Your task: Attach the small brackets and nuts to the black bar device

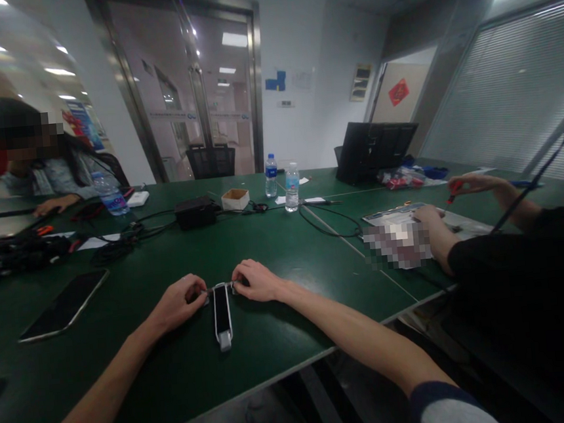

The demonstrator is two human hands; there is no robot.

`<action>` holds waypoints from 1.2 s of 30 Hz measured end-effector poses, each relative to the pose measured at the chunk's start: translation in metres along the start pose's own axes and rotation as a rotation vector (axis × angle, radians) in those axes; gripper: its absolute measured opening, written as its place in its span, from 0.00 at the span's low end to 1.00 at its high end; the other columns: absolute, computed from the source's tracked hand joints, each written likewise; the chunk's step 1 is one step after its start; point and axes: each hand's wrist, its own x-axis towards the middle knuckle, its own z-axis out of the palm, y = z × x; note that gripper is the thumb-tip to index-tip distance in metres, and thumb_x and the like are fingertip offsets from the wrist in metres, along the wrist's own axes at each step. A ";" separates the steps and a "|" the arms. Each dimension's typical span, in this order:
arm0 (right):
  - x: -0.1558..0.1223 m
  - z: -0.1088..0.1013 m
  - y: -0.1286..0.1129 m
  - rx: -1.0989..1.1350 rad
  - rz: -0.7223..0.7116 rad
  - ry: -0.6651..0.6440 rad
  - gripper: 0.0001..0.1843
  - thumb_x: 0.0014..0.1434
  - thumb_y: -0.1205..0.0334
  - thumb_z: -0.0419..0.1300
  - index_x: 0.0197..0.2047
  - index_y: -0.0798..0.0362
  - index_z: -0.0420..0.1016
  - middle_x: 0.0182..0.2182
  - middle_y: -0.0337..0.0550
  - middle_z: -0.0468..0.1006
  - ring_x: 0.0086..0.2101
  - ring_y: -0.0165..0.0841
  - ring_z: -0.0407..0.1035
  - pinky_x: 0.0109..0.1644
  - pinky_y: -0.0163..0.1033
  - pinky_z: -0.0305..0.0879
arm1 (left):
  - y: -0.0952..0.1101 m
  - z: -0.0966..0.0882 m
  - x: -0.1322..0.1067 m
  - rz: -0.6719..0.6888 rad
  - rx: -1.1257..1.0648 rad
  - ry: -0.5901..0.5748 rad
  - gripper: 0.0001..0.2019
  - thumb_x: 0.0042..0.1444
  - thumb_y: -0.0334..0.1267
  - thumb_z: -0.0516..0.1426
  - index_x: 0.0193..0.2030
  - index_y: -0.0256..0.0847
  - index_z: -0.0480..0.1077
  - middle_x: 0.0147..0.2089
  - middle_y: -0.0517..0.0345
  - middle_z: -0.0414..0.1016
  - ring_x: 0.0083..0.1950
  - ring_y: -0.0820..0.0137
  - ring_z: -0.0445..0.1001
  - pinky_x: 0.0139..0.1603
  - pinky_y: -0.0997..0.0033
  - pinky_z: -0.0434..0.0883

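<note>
**Green table (177, 372) in a meeting room: both your hands at the far end of the black stick (222, 314)**

The stick lies flat on the table just in front of you, near the front edge. Its long axis runs straight away from you. The silver tip points back at you and the dark body points toward the glass door (192, 87).

Across the stick's far end sits a thin metal piece (222, 286), lying crosswise to the stick. Your left hand (181, 302) pinches its left end with the fingers curled in. Your right hand (258, 281) pinches its right end the same way. I cannot tell whether the piece is joined to the stick.

To your left a phone (63, 304) lies face up, well apart from the stick. Farther back are a black power brick (196, 212), a small cardboard box (235, 198) and a water bottle (292, 187), with a loop of cable (327, 224) beside them.

On your right a co-worker's hand (428, 215) rests on papers. At the far left another person's hand (57, 205) lies on the table.
</note>
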 end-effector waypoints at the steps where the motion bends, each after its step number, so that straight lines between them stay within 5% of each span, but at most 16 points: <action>1: 0.000 0.000 0.000 0.002 0.003 -0.003 0.03 0.58 0.64 0.57 0.37 0.54 0.68 0.34 0.40 0.69 0.36 0.31 0.62 0.40 0.37 0.58 | 0.000 0.000 0.000 -0.007 -0.004 0.003 0.13 0.55 0.45 0.51 0.38 0.40 0.69 0.31 0.59 0.68 0.30 0.69 0.66 0.29 0.73 0.63; 36: 0.000 0.003 0.004 -0.018 -0.031 0.011 0.03 0.58 0.64 0.57 0.36 0.54 0.68 0.33 0.41 0.69 0.36 0.31 0.62 0.41 0.37 0.59 | 0.002 -0.001 -0.001 0.017 0.011 -0.001 0.14 0.56 0.45 0.49 0.37 0.39 0.70 0.30 0.58 0.69 0.30 0.69 0.66 0.30 0.72 0.64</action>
